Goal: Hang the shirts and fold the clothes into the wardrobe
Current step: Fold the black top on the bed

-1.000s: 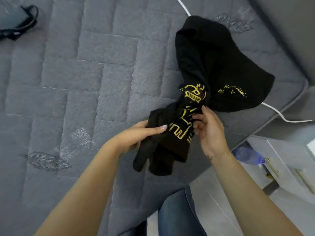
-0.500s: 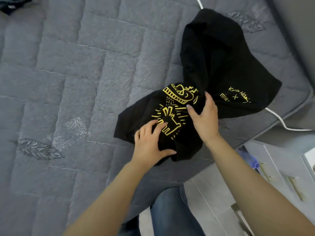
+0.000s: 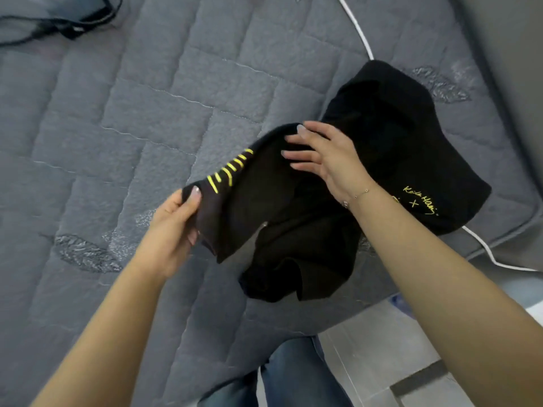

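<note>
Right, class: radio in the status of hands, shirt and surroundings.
Left hand pinches shirt edge. Right hand open, fingers on fabric. Shirt crumpled, unfolded, on mattress. White cable passes under it.

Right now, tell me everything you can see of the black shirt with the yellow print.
The black shirt with yellow print is soft, knit-looking fabric, crumpled and unfolded, lying on the grey quilted mattress near its right edge. Yellow stripes show at its left edge and yellow handwritten lettering at its right. The left hand pinches the left edge and lifts it; the right hand rests with straight fingers on the upper fold. A white cable runs under it.
</note>
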Motion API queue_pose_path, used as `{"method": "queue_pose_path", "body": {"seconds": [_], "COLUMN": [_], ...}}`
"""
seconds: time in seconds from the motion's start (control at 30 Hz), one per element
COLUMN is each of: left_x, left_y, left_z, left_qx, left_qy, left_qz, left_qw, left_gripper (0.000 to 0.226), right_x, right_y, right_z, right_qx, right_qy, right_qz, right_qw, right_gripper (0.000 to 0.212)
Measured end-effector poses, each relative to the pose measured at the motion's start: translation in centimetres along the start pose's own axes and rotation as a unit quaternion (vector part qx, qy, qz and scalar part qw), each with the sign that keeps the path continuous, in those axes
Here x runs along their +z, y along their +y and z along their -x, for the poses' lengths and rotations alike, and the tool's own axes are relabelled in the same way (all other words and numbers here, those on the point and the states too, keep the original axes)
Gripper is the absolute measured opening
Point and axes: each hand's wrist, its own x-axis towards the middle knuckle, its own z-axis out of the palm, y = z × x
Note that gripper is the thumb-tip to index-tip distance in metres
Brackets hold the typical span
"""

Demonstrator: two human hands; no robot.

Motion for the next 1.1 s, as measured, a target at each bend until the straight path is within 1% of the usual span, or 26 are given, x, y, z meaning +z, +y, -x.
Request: {"method": "queue_pose_path", "body": {"seconds": [0.03,0.07,0.1,0.13,0.17,0.23,0.27,0.33,0.37,0.4,0.43,0.47,0.53,0.57,0.6,0.67,0.7,0.77,0.83,0.93,1.0,1.07,1.1], "left_x": [-1.3,-2.4,-3.2,-3.8,-4.3,-4.7,-4.7,-4.1,-3.7,-3.2,-2.7,-2.2,-1.4,-1.2,-1.3,-2.2,-3.0,-5.0,-6.8,-8.1,-8.3,-8.0,-7.7], "left_y": [0.9,1.5,1.7,1.6,1.2,-0.2,-1.0,-2.4,-3.1,-3.7,-4.4,-5.1,-6.3,-6.6,-6.7,-6.5,-6.3,-6.0,-6.3,-7.5,-8.2,-8.4,-8.2], "left_z": [-0.8,-1.8,-2.8,-3.7,-4.5,-5.1,-5.1,-4.7,-4.5,-4.4,-4.3,-4.3,-3.9,-3.6,-3.3,-2.7,-2.5,-1.8,-1.0,0.1,0.3,0.3,0.2], "left_qx": [0.008,0.014,0.008,-0.015,-0.049,-0.105,-0.117,-0.131,-0.135,-0.137,-0.137,-0.133,-0.115,-0.099,-0.081,-0.048,-0.030,-0.003,0.005,-0.040,-0.074,-0.079,-0.072], "left_qy": [0.048,0.099,0.136,0.152,0.148,0.126,0.121,0.138,0.148,0.152,0.152,0.152,0.153,0.155,0.157,0.172,0.187,0.214,0.224,0.217,0.205,0.213,0.225], "left_qz": [0.024,0.040,0.057,0.069,0.065,0.002,-0.028,-0.073,-0.093,-0.109,-0.128,-0.154,-0.197,-0.198,-0.190,-0.177,-0.178,-0.174,-0.178,-0.198,-0.209,-0.212,-0.204], "left_qw": [0.999,0.994,0.989,0.986,0.986,0.986,0.985,0.979,0.975,0.973,0.970,0.967,0.961,0.963,0.966,0.968,0.966,0.961,0.958,0.955,0.953,0.950,0.950], "left_gripper": [0.015,0.014,0.015,0.023,0.036,0.056,0.063,0.074,0.073,0.068,0.063,0.057,0.045,0.039,0.036,0.033,0.030,0.023,0.022,0.028,0.033,0.039,0.043], "right_x": [1.3,2.3,3.1,3.5,3.5,3.0,2.6,1.8,1.5,1.3,1.2,1.1,0.8,0.6,0.4,0.1,0.1,-0.1,-0.4,-0.8,-0.7,-0.5,-0.4], "right_y": [-0.2,0.1,0.6,1.6,2.8,5.4,6.7,9.4,10.6,11.7,12.8,13.9,16.0,16.8,17.3,17.9,18.2,19.1,20.1,20.9,20.2,18.6,17.6], "right_z": [-0.8,-1.6,-2.1,-2.2,-2.0,-0.3,1.0,3.8,5.0,6.0,6.8,7.4,8.1,8.3,8.5,9.3,10.0,11.8,13.9,16.0,16.3,15.7,15.1], "right_qx": [0.015,0.029,0.036,0.034,0.022,-0.036,-0.095,-0.227,-0.270,-0.285,-0.271,-0.229,-0.111,-0.071,-0.056,-0.063,-0.060,-0.031,0.007,0.068,0.073,0.043,0.019], "right_qy": [-0.033,-0.049,-0.046,-0.026,0.003,0.048,0.061,0.101,0.132,0.158,0.173,0.168,0.114,0.089,0.079,0.077,0.075,0.059,0.019,-0.058,-0.065,-0.048,-0.033], "right_qz": [0.009,0.036,0.083,0.143,0.203,0.300,0.355,0.463,0.496,0.517,0.537,0.569,0.639,0.651,0.644,0.615,0.607,0.608,0.621,0.648,0.661,0.671,0.670], "right_qw": [0.999,0.998,0.995,0.989,0.979,0.952,0.928,0.851,0.814,0.791,0.780,0.772,0.753,0.750,0.759,0.782,0.789,0.791,0.783,0.757,0.744,0.738,0.742], "right_gripper": [0.028,0.026,0.026,0.027,0.027,0.026,0.024,0.017,0.014,0.014,0.019,0.031,0.056,0.061,0.057,0.037,0.031,0.025,0.025,0.037,0.041,0.041,0.039]}}
